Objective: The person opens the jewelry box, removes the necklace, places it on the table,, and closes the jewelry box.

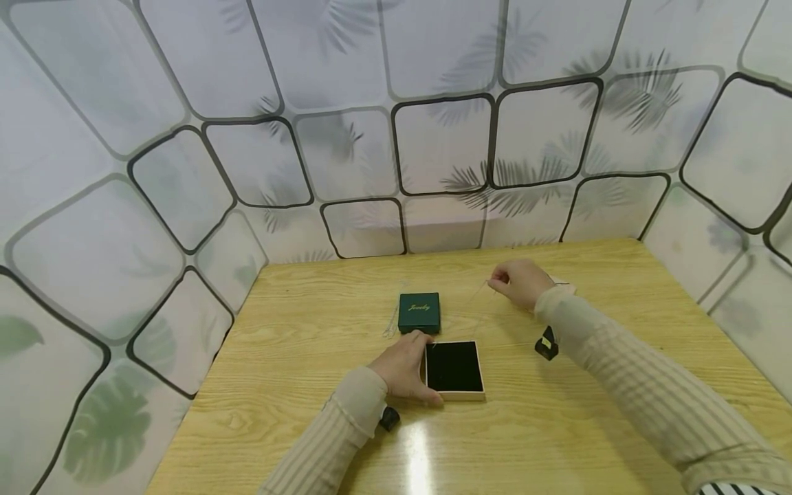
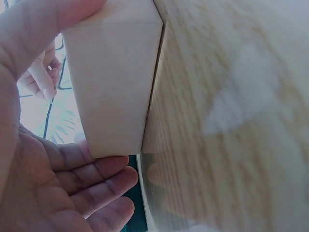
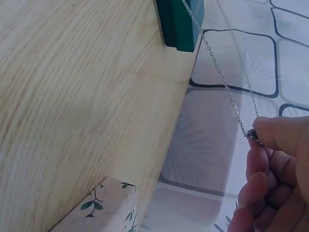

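My left hand [image 1: 403,368] grips an open, pale-sided jewelry box [image 1: 454,397] with a black lining, thumb at its near corner and fingers at the far one. In the left wrist view the box's plain side wall [image 2: 111,92] stands between thumb and fingers. Farther right, my right hand [image 1: 521,283] is raised over the table, pinching a thin silver necklace [image 3: 216,65] between thumb and forefinger. A small dark beaded piece [image 3: 252,135] shows at the pinch. Both strands slant away from the fingertips toward the boxes; their far end is too faint to make out.
Just behind the open box lies a dark green box piece [image 1: 419,313] with gold lettering. Another silver chain [image 1: 392,323] lies along its left side. A leaf-patterned box [image 3: 108,208] stands near my right hand. Patterned curtain [image 1: 442,144] surrounds the wooden table [image 1: 297,357].
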Demonstrator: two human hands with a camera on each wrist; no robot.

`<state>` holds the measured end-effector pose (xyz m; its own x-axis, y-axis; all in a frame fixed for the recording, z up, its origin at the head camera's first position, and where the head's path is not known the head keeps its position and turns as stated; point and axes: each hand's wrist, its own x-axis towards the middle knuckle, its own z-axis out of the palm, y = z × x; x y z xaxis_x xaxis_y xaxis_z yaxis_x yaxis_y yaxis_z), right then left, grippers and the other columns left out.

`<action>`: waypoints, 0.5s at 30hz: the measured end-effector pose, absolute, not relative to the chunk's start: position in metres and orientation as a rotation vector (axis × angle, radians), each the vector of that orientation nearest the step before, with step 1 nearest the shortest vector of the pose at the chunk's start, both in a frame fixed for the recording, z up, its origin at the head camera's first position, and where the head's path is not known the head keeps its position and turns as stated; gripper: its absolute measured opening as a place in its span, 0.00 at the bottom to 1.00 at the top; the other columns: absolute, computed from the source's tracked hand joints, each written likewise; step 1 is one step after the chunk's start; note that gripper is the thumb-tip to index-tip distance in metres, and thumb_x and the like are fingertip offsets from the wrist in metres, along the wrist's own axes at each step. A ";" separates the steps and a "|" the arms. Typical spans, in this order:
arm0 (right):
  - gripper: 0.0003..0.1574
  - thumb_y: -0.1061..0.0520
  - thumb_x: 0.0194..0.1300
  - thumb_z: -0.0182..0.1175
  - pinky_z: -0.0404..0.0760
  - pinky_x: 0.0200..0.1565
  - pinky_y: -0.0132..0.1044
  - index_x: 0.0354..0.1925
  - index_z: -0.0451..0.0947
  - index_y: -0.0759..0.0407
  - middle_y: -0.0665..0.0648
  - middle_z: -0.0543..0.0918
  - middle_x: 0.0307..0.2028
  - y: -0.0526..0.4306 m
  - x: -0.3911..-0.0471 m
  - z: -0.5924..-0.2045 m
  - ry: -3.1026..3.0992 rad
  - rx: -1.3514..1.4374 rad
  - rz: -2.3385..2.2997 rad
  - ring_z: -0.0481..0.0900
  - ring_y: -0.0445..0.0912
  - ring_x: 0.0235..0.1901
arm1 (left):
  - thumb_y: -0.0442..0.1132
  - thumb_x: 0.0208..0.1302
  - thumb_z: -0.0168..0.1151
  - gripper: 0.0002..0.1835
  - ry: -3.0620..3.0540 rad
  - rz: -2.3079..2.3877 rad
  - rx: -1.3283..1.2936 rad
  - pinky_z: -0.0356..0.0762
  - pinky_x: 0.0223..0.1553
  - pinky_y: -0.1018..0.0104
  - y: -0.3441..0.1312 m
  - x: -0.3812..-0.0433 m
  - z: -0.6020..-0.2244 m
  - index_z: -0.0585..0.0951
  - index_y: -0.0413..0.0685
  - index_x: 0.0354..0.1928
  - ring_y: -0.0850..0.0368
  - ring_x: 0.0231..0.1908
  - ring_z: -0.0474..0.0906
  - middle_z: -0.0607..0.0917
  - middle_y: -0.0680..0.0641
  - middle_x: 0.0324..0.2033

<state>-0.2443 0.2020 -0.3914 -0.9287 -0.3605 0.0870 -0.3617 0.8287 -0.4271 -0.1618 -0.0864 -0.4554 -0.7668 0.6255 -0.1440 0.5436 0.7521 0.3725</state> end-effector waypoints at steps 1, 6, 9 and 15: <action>0.11 0.52 0.69 0.59 0.75 0.33 0.42 0.35 0.82 0.58 0.51 0.81 0.28 0.203 -0.244 -0.391 -3.000 0.592 0.708 0.74 0.44 0.27 | 0.69 0.38 0.74 0.61 2.692 0.454 0.917 0.68 0.59 0.65 -0.086 -0.162 -0.456 0.60 0.42 0.70 0.56 0.57 0.67 0.69 0.49 0.58; 0.11 0.53 0.69 0.59 0.75 0.32 0.42 0.34 0.82 0.58 0.51 0.80 0.27 0.207 -0.246 -0.392 -2.996 0.599 0.730 0.73 0.44 0.25 | 0.69 0.38 0.73 0.61 2.698 0.453 0.920 0.68 0.59 0.65 -0.087 -0.162 -0.456 0.60 0.42 0.70 0.56 0.57 0.67 0.69 0.49 0.58; 0.12 0.53 0.69 0.59 0.75 0.32 0.42 0.34 0.82 0.59 0.51 0.80 0.26 0.208 -0.246 -0.393 -2.991 0.600 0.734 0.73 0.44 0.24 | 0.69 0.38 0.74 0.61 2.698 0.456 0.915 0.68 0.59 0.65 -0.087 -0.162 -0.456 0.60 0.42 0.70 0.56 0.57 0.67 0.69 0.49 0.58; 0.11 0.53 0.69 0.59 0.75 0.32 0.42 0.34 0.81 0.59 0.51 0.80 0.26 0.210 -0.247 -0.394 -2.978 0.595 0.735 0.73 0.44 0.24 | 0.69 0.38 0.74 0.61 2.698 0.458 0.908 0.68 0.59 0.65 -0.087 -0.162 -0.457 0.60 0.42 0.70 0.56 0.57 0.67 0.69 0.49 0.58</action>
<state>-0.2474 0.2100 -0.3944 -0.9274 -0.3589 0.1056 -0.3669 0.8170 -0.4449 -0.1622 -0.0866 -0.4568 -0.7718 0.6202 -0.1402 0.5393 0.7553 0.3724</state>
